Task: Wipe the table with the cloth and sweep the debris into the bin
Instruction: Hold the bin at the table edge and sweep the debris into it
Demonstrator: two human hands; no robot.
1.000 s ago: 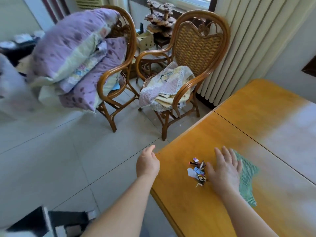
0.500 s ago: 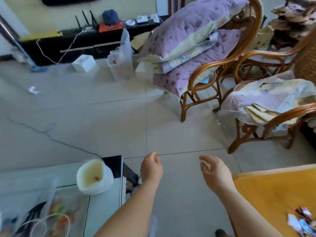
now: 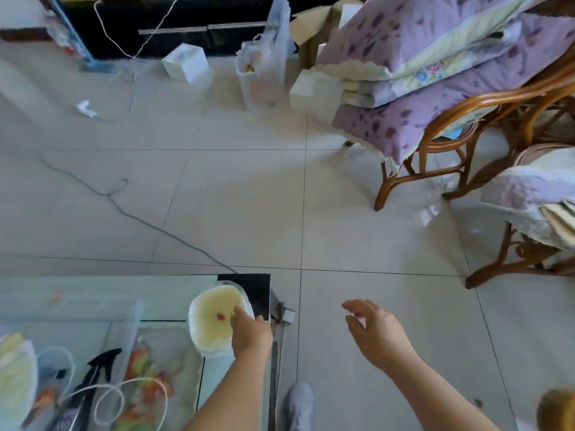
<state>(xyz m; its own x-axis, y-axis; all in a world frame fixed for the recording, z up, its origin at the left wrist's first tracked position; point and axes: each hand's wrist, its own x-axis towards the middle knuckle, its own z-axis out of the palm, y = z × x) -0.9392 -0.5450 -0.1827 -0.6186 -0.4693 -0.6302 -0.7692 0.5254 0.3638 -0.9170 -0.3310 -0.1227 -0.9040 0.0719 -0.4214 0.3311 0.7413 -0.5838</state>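
Risk lay at the bin [image 3: 217, 321] on the glass bench [image 3: 93, 300]: the left hand [image 3: 250, 331] reached its rim, its grip hidden, so a loose hold could tip it. The right hand [image 3: 373, 331] hung open and empty. Cloth and debris were out of view.

The near rim of the bin [image 3: 214, 318] is being covered by the left hand [image 3: 250, 332], so whether it's actually being gripped can't really be told. The tabletop [image 3: 558, 410] is being cropped to a corner sliver at the bottom right. The bits inside the bin are being blurred beyond telling.
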